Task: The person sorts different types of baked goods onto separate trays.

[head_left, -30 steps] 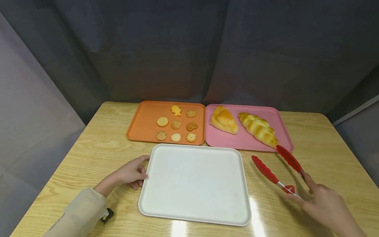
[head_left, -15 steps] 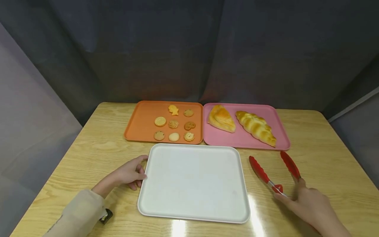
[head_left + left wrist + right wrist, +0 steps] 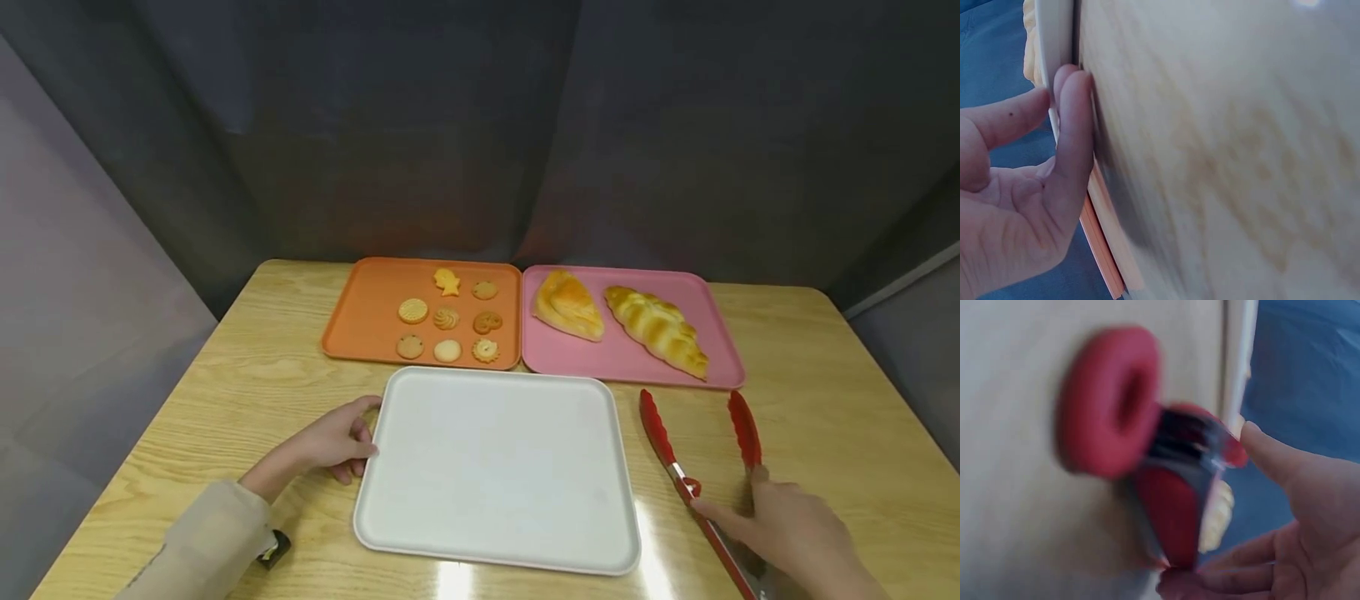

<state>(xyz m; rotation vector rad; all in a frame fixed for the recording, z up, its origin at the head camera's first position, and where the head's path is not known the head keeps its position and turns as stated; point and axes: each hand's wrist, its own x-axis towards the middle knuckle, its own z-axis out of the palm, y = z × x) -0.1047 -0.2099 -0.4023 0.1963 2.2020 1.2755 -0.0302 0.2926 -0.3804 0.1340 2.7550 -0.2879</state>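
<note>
A white tray (image 3: 495, 475) lies on the table, and my left hand (image 3: 341, 440) pinches its left rim. In the left wrist view the thumb lies on one side of the tray's edge and the curled fingers (image 3: 1072, 134) on the other. My right hand (image 3: 795, 525) holds red-tipped metal tongs (image 3: 660, 433) to the right of the tray, thumb on one arm and fingers at the other. The tongs' tips are spread apart with nothing between them. The right wrist view shows the tongs' red ring end (image 3: 1107, 400), blurred.
Behind the white tray, an orange tray (image 3: 360, 325) bears several small cookies (image 3: 412, 311). Beside it a pink tray (image 3: 562, 358) carries a triangular pastry (image 3: 567, 307) and a braided bread (image 3: 657, 331). A dark curtain (image 3: 405, 125) hangs behind the wooden table (image 3: 247, 367).
The tongs have drawn back from the braided bread towards the person and turned, so more of their handle shows. The left hand and the white tray have stayed in place.
</note>
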